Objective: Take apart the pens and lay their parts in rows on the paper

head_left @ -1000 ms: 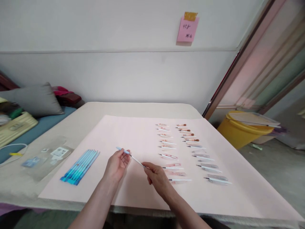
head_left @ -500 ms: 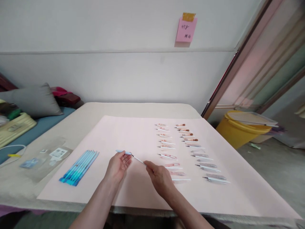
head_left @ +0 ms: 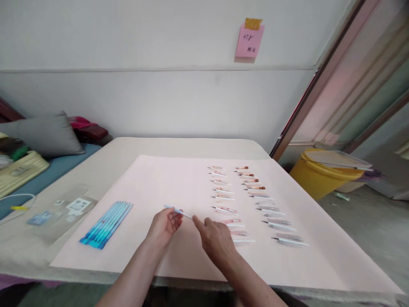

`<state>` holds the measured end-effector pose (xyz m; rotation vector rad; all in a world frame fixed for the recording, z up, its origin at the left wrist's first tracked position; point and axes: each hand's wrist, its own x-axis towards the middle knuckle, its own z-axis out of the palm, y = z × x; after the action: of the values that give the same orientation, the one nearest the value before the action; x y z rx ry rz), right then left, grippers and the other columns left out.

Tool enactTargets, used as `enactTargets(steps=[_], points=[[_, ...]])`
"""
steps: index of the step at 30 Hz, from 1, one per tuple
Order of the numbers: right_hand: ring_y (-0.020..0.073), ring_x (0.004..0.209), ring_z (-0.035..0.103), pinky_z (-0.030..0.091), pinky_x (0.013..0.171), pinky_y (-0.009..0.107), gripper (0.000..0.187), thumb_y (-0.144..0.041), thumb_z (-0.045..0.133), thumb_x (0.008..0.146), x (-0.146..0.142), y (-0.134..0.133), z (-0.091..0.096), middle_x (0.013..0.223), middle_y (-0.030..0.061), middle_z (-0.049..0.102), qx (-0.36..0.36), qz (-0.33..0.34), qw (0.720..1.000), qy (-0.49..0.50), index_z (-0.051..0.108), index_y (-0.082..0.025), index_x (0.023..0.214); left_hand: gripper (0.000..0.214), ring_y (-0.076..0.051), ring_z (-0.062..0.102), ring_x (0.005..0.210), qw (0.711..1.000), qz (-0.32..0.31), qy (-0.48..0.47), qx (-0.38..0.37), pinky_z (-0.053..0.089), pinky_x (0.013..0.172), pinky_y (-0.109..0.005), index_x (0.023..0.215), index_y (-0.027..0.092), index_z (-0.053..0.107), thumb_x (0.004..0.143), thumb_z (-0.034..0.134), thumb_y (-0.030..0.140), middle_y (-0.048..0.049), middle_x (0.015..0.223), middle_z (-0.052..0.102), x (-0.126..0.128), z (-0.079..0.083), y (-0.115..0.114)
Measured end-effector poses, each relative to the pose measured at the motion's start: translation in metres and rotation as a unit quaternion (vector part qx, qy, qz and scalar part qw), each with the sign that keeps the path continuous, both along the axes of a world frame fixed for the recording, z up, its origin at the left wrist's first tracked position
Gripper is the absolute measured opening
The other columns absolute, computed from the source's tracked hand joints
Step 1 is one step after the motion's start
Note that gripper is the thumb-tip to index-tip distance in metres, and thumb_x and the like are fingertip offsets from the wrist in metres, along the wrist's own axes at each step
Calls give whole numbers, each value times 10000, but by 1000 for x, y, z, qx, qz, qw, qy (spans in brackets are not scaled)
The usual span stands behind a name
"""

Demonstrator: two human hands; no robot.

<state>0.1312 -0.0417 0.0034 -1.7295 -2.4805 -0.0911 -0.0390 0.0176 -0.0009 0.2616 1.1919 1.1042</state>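
Note:
My left hand [head_left: 164, 227] pinches a light blue pen barrel [head_left: 170, 207] over the paper sheet. A slim white refill [head_left: 187, 215] runs from the barrel toward my right hand [head_left: 217, 239], whose fingers are closed on its far end. The refill sits partly inside the barrel, roughly in line with it. Beyond my right hand lies a column of pinkish pen parts and refills [head_left: 225, 209], some partly hidden by the hand. Farther right is a second column of refills beside brown-capped and greyish pen parts [head_left: 254, 187].
Several blue pens [head_left: 107, 224] lie side by side at left on the pink paper sheet [head_left: 172, 179]. Clear plastic packaging [head_left: 68, 209] rests farther left. A yellow bucket [head_left: 315, 175] stands right of the table. A pink note [head_left: 250, 40] is taped to the wall.
The refill has slid deeper into the barrel, its dark tip now out of sight. My left hand has shifted right, closer to my right hand.

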Motion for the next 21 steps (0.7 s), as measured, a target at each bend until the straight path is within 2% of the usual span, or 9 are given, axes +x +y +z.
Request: enactTargets(steps=[4,7,12,17,21], points=[[186,688,578,331,586,293,512,-95,439,831,0,-4,3,853,82,601,40,35,998,-33,372,-244,1317,31,-139,625,589,1000,3,-6,-16,504,526,-240,731,108,575,735,568,137,-93,710,670,5,-5,-1],[191,728,567,335,605,299,457,-113,447,843,0,-6,9,843,89,590,46,50,997,-42,405,-217,1286,15,-142,626,581,1000,10,-9,-26,505,520,-241,723,108,569,734,566,118,-97,695,671,6,-7,-1],[187,717,551,313,600,304,433,-118,451,846,2,-7,14,833,78,584,55,51,997,-35,422,-221,1265,54,-134,614,542,999,18,-15,-35,491,488,-226,707,102,555,758,545,119,-94,658,656,6,-7,1],[176,713,550,288,594,296,431,-108,440,845,3,-7,11,837,82,590,48,53,997,-22,424,-216,1261,49,-143,615,539,999,22,-21,-37,498,484,-234,707,98,550,754,549,111,-111,672,658,5,-7,1],[169,657,557,255,554,295,455,-91,446,818,5,-5,8,827,51,599,31,36,999,-10,445,-259,1242,48,-138,614,541,998,42,-24,-33,504,490,-232,720,107,537,767,532,102,-105,665,652,-2,-6,5]])
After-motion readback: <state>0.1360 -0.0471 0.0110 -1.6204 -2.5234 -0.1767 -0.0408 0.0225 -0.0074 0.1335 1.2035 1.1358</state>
